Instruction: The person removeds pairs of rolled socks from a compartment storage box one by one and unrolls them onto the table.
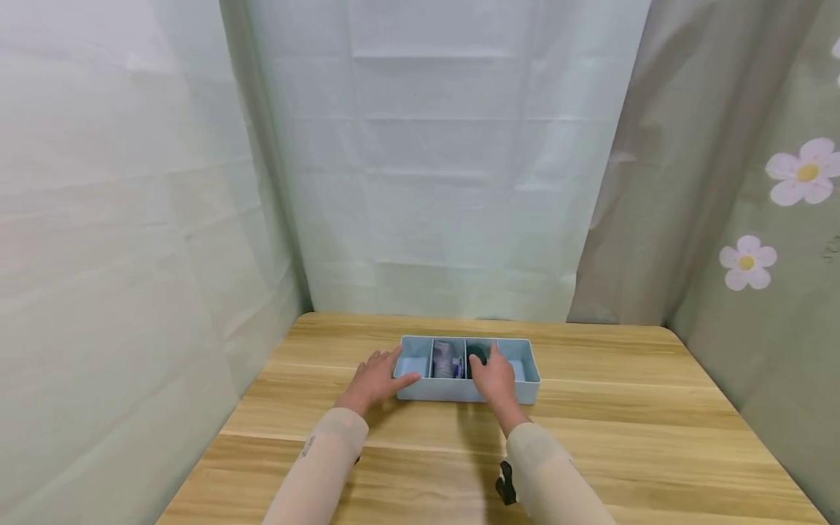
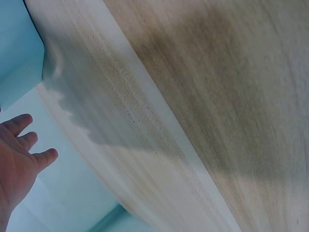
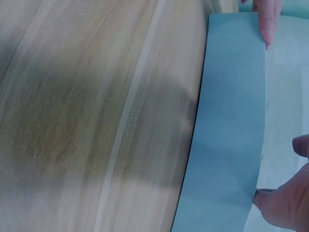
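A light blue divided box (image 1: 453, 391) stands near the back of the table. At its left end my left hand (image 1: 375, 379) rests with fingers spread, the thumb along the front rim. Spread fingers of that hand (image 2: 19, 159) also show beside the box corner in the left wrist view. My right hand (image 1: 496, 375) reaches over the front edge at the third compartment, thumb and forefinger apart around a dark green item (image 1: 477, 353), partly hidden. In the right wrist view the thumb (image 3: 280, 208) is at the rim. A rolled grey item (image 1: 442, 359) occupies the second compartment.
A small blue and white item (image 1: 458, 368) lies beside the grey roll. The outer compartments show bare floors. Around the box spreads a wood-grain table (image 1: 623, 408), with pale curtains (image 1: 433, 219) behind and at both sides. A dark clip (image 1: 505, 483) hangs at the right sleeve.
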`<action>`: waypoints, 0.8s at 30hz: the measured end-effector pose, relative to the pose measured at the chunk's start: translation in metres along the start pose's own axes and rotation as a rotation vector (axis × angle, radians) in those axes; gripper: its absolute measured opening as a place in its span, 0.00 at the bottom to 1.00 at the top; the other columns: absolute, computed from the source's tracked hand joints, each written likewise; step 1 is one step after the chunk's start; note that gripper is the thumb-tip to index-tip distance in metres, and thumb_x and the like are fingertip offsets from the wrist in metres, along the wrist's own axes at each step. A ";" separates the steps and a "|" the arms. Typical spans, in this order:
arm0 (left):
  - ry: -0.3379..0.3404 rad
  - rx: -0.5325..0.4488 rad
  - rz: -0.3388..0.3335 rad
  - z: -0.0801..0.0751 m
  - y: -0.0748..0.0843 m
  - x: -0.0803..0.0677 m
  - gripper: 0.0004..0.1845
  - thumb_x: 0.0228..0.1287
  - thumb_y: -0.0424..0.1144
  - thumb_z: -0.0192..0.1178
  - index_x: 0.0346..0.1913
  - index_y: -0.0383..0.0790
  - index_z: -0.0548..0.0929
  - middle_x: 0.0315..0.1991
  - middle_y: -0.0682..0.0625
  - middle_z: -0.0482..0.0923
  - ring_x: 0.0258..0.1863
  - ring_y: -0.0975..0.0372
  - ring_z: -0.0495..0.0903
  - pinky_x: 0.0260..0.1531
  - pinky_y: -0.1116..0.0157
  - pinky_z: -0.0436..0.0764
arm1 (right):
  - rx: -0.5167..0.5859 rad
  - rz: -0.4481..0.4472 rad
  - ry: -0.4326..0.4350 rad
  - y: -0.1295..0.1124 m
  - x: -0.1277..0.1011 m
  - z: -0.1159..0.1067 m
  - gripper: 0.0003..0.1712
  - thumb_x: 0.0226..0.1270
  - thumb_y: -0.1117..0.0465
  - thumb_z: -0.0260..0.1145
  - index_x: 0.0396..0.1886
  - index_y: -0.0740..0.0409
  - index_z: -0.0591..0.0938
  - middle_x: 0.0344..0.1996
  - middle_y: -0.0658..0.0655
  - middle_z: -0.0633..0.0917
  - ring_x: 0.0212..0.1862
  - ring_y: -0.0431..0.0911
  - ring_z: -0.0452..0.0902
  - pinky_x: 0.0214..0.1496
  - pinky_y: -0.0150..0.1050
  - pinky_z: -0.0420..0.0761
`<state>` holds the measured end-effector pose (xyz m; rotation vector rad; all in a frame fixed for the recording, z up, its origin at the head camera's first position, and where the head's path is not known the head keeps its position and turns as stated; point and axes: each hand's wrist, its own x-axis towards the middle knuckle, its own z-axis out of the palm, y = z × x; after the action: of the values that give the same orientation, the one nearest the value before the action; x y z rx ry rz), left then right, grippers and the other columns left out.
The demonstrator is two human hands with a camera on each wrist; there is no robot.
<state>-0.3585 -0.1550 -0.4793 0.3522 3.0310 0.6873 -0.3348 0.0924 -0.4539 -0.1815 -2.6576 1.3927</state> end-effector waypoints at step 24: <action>0.010 -0.007 0.000 0.004 -0.002 0.000 0.48 0.63 0.70 0.55 0.77 0.43 0.61 0.72 0.43 0.65 0.74 0.41 0.53 0.68 0.36 0.52 | -0.035 -0.032 0.010 -0.004 0.009 0.012 0.31 0.71 0.66 0.56 0.70 0.74 0.65 0.64 0.74 0.72 0.66 0.67 0.66 0.65 0.60 0.69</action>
<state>-0.3583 -0.1550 -0.4838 0.3500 3.0373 0.7011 -0.3458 0.0822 -0.4572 -0.1487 -2.6661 1.3333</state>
